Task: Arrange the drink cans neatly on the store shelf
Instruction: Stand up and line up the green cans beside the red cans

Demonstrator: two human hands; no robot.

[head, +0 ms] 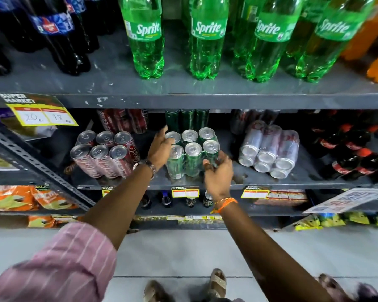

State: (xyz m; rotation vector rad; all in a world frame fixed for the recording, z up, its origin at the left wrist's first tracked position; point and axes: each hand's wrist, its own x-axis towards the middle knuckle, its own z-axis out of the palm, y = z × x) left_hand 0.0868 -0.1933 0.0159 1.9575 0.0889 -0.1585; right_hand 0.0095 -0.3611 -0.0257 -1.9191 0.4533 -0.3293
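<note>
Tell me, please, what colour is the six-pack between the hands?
Green six-pack, silver tops; head view shows it best.

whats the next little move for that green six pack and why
Probably slide the green six-pack straight back. The left hand and right hand flank it, it stands near the shelf edge, and a gap separates it from the green cans behind.

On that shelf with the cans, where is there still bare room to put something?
Bare shelf shows between the green can pack and the silver can pack, and along the front edge there. The gap between the red can pack and the green one is narrow, filled by the left hand.
</note>
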